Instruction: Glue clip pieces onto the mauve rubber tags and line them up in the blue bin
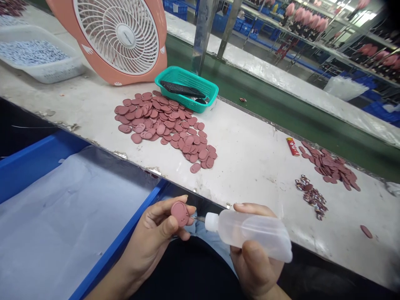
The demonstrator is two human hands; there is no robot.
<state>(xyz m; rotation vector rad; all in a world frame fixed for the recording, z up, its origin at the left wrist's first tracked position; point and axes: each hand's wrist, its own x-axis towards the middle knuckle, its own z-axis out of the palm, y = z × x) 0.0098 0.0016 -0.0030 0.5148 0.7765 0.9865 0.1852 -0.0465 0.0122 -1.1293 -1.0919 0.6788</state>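
Observation:
Between thumb and fingers, my left hand (pixel 156 233) pinches a dull-red oval disc (pixel 179 213) with small marks near its lower edge. My right hand (pixel 256 266) is wrapped round a translucent squeeze bottle (pixel 254 233) with a white cap, lying nearly level. Its thin metal nozzle (pixel 199 218) points left, with the tip close to the disc's right edge; whether they touch I cannot tell. Beyond my hands, a large heap of similar red discs (pixel 165 123) lies on the white worktable (pixel 246 158).
Behind the heap stand a green basket (pixel 211 89) with a dark object inside and a pink fan (pixel 162 46). To the right lie more discs (pixel 331 164), small shiny pieces (pixel 312 198) and a red wrapper (pixel 293 146). A paper-lined blue bin (pixel 125 246) is at lower left.

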